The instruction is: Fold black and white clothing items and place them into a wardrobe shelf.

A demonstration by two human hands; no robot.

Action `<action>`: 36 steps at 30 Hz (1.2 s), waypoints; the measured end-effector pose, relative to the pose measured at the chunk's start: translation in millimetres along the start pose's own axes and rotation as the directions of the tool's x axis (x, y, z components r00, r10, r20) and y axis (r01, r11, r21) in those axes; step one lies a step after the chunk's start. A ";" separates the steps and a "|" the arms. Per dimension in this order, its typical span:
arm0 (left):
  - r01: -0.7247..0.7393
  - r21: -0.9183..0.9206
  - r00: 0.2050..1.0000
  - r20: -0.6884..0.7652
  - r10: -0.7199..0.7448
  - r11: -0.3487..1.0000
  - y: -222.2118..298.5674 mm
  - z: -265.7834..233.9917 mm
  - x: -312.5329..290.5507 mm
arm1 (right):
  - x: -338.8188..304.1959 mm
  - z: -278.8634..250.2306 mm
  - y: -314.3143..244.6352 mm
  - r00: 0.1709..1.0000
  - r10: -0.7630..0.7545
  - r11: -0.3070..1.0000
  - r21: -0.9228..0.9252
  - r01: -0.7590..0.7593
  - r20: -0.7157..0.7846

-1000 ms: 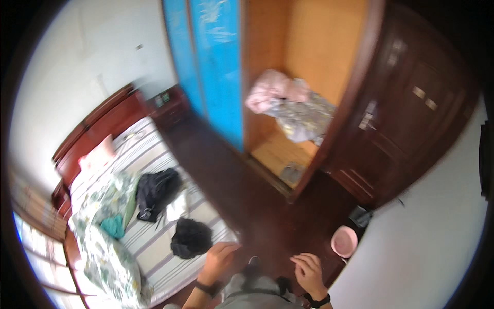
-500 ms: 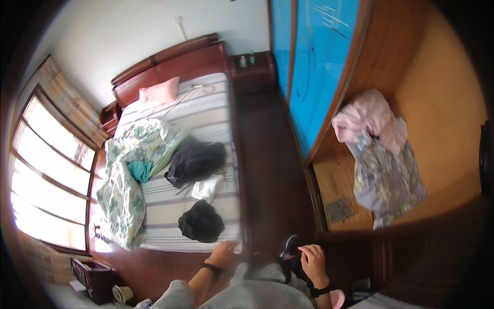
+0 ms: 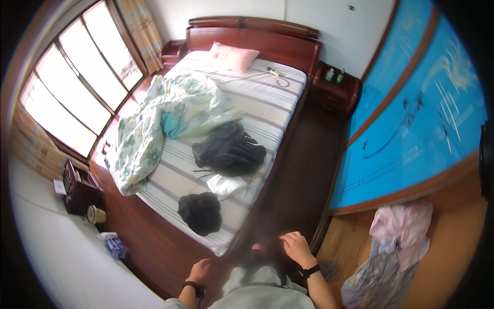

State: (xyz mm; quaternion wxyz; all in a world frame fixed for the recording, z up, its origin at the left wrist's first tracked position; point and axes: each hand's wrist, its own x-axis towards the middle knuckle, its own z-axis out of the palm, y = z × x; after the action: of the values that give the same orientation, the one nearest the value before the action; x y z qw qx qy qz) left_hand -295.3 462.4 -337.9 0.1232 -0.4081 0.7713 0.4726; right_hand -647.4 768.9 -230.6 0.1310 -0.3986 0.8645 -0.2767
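My left hand (image 3: 199, 270), with a dark band at its wrist, hangs below the foot of the bed (image 3: 235, 226). It is loosely curled, and I see nothing in it. Further right, my right hand (image 3: 297, 247) reaches forward over the dark floor with its fingers apart and nothing in them; a black band circles that wrist too. Neither hand touches anything. On the striped mattress nearest me lies a bunched black cloth item (image 3: 199, 213). Behind it are a crumpled white cloth or bag (image 3: 226, 185) and a dark, backpack-like bundle (image 3: 230, 149).
A green-flowered quilt (image 3: 136, 147) spills over the bed's left side; a pink pillow (image 3: 232, 56) is by the headboard. Small bottles stand on the nightstand (image 3: 334, 92). Blue sliding doors (image 3: 411, 123) line the right, with pink bedding (image 3: 401, 226) and grey flowered bedding (image 3: 381, 278) nearby.
My view has turned to the right, with the bed appearing rotated and the bedding shifting to the lower right. Both hands remain free of objects.
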 end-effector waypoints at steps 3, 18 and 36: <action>0.024 -0.111 0.997 -0.068 -0.032 0.994 18.9 20.1 34.3 | 57.7 4.6 33.0 0.990 -0.074 0.997 -0.003 0.075 0.118; 0.243 -0.682 0.780 -0.286 -0.557 0.690 99.6 201.6 57.8 | 405.7 40.3 127.1 0.625 -0.340 0.936 0.188 0.297 0.703; 0.192 -0.957 0.377 -0.130 -0.917 0.215 472.3 436.2 157.6 | 643.3 226.7 219.0 0.519 -0.201 0.979 0.145 0.147 0.831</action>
State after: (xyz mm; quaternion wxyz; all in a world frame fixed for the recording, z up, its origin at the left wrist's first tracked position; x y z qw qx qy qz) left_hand -833.3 847.4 -359.8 -0.2114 -0.8307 0.1803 0.4824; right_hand -1097.9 310.0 -546.3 0.5126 -0.5627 0.6427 -0.0871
